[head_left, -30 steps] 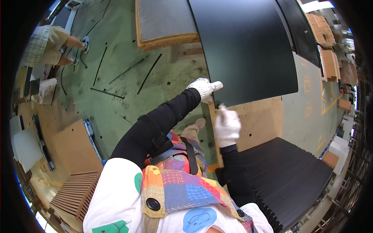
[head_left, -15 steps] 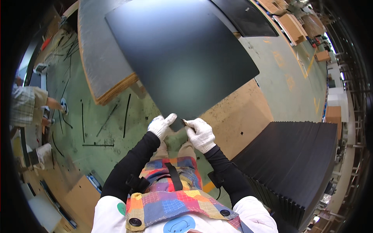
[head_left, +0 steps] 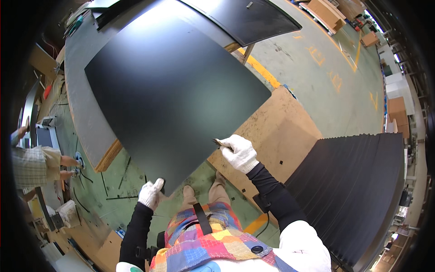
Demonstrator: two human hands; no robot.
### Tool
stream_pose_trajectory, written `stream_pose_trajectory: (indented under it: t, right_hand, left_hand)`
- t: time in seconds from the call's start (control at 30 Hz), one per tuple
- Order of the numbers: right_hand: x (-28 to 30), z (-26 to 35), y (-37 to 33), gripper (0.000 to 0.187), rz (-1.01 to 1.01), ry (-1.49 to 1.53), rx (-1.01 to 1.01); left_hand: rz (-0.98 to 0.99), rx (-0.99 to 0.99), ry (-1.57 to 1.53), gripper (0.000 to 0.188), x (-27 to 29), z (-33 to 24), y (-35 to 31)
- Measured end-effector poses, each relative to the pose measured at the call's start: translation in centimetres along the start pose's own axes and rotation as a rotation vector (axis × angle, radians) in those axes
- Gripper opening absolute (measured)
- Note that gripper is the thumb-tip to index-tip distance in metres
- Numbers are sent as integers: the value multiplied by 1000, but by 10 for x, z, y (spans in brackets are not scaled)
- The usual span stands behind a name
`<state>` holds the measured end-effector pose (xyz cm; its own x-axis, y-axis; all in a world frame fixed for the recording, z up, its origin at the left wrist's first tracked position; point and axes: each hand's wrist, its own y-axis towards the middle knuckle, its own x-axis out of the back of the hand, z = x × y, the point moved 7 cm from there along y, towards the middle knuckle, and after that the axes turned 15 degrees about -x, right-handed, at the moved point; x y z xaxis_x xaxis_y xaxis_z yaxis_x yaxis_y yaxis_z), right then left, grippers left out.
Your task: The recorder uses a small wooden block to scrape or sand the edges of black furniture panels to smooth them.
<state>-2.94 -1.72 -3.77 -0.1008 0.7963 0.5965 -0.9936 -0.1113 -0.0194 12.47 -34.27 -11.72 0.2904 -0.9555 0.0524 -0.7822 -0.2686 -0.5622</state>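
Note:
A large dark, smooth panel (head_left: pixel 181 90) stretches from the grey-topped table out towards me, its near corner hanging over the floor. My left hand (head_left: pixel 151 194), in a white knit glove, is closed on that near corner, thumb on top. At the panel's near right edge, my right hand (head_left: pixel 240 153), also gloved, pinches a small dark pointed tool (head_left: pixel 216 142). The tool's tip meets or nearly meets the edge; its exact kind is too small to make out.
The table (head_left: pixel 86 113) has a worn wooden edge. Another black panel (head_left: pixel 258 20) lies beyond. A brown board (head_left: pixel 276 131) lies on the floor, right of me; a stack of black panels (head_left: pixel 349 181) stands beside it. Another person (head_left: pixel 36 165) is at far left.
My left hand has moved left and towards me with the panel's corner. The panel has swung left and nearer. My right hand has shifted slightly right along its edge, still holding the tool.

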Motion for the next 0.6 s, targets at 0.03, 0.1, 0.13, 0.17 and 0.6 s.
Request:
stream_pose_trajectory:
  t: [0.03, 0.1, 0.13, 0.17, 0.6]
  right_hand:
    - [9, -6, 9, 14, -4, 10, 4]
    - [31, -16, 24, 13, -43, 7, 7]
    - [43, -22, 32, 12, -82, -6, 10]
    - [55, -29, 40, 10, -121, 26, 28]
    - [157, -159, 142, 19, -211, 218, -479]
  left_hand:
    - [2, -7, -9, 37, 6, 9, 4]
    - [-28, -13, -1, 37, 10, 15, 2]
    - [-53, -17, -3, 37, 11, 16, 1]
    - [-36, -5, -28, 34, 9, 13, -1]
    - [55, 40, -187, 31, 5, -2, -8]
